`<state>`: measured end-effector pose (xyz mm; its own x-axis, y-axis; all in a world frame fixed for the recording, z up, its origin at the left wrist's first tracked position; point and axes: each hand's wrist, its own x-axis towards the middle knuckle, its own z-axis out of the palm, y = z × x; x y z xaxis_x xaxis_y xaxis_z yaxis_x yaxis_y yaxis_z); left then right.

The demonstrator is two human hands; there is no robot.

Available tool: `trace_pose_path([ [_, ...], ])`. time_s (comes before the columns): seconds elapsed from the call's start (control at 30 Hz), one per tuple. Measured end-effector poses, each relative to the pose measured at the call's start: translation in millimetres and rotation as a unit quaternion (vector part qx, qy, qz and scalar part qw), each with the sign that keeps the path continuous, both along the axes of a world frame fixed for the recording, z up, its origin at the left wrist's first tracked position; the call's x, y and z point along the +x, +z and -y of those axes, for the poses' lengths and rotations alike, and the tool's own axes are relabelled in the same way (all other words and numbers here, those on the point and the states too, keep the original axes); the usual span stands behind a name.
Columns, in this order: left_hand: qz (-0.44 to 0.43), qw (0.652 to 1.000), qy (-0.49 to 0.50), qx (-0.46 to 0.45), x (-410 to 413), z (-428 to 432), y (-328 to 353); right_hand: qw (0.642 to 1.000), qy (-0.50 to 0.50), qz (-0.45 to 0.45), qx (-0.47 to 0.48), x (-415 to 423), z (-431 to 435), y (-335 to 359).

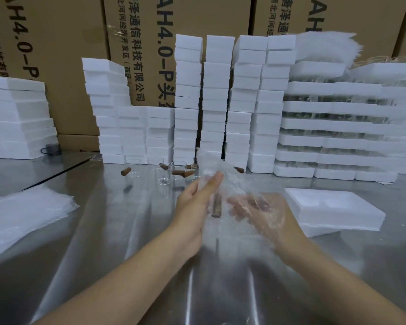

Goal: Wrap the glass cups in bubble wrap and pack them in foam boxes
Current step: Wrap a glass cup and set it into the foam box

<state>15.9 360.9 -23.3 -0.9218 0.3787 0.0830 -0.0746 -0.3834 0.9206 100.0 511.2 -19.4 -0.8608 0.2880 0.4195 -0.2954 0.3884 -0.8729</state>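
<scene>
While your left hand [197, 198] presses straight fingers on the clear bubble wrap sheet [220, 170] over the wooden-handled glass cup [217, 206] between your palms, keep it taut. Your right hand [263, 214] lies blurred beneath the wrap; its grip is unclear.

A person's two bare forearms reach over a shiny metal table [127, 231]. The left hand [197, 198] lays straight fingers against a sheet of bubble wrap [223, 170] that encloses a glass cup; the cup's brown wooden handle [216, 205] shows through it. The right hand [263, 212] lies behind the wrap, blurred. An open foam box [333, 207] sits just right of the hands. Bare glass cups [178, 170] stand farther back, before tall stacks of white foam boxes [216, 97] and cardboard cartons [68, 43]. A pile of wrap sheets [21, 216] lies at left.
</scene>
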Motion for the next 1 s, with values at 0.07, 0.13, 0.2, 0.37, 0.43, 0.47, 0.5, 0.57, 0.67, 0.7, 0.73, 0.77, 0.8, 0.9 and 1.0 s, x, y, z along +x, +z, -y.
trace_pose_path([
  [0.07, 0.050, 0.998, 0.031, 0.016, -6, 2, -1, 0.998, -0.058, -0.026, 0.026, -2, -1, 0],
  [0.13, 0.097, 0.993, 0.051, 0.037, -11, 5, -2, 0.989, -0.124, -0.077, 0.023, -1, -3, 1],
  [0.2, 0.130, 0.989, 0.043, 0.050, -15, 10, 0, 0.987, -0.122, -0.102, -0.001, 1, -4, 3],
  [0.37, 0.119, 0.993, 0.017, 0.020, -11, 9, 3, 0.983, -0.027, -0.046, 0.176, -3, -1, -10],
  [0.43, 0.098, 0.995, 0.003, -0.004, -7, 6, 1, 0.975, -0.005, -0.052, 0.217, -6, 3, -16],
  [0.47, 0.088, 0.996, -0.010, -0.016, -5, 4, 0, 0.973, -0.002, -0.060, 0.224, -8, 2, -18],
  [0.5, 0.079, 0.996, -0.024, -0.028, -2, 2, -1, 0.973, -0.004, -0.064, 0.223, -10, 1, -19],
  [0.57, 0.065, 0.995, -0.043, -0.055, 3, -2, -2, 0.973, -0.013, -0.063, 0.223, -12, -6, -19],
  [0.67, 0.040, 0.994, -0.072, -0.075, 10, -6, -3, 0.973, 0.005, -0.060, 0.224, -13, -16, -17],
  [0.7, 0.037, 0.993, -0.075, -0.081, 12, -7, -4, 0.971, 0.008, -0.060, 0.229, -12, -19, -16],
  [0.73, 0.036, 0.993, -0.072, -0.084, 12, -8, -4, 0.969, 0.009, -0.061, 0.238, -11, -21, -15],
  [0.77, 0.040, 0.994, -0.068, -0.081, 12, -9, -4, 0.967, 0.007, -0.063, 0.247, -11, -22, -15],
  [0.8, 0.046, 0.994, -0.064, -0.075, 12, -10, -5, 0.965, 0.004, -0.067, 0.255, -10, -21, -15],
  [0.9, 0.067, 0.995, -0.048, -0.054, 12, -9, -1, 0.969, 0.002, -0.082, 0.234, -9, -15, -14],
  [1.0, 0.069, 0.996, -0.034, -0.036, 11, -8, 0, 0.982, 0.010, -0.085, 0.166, -10, -8, -12],
])
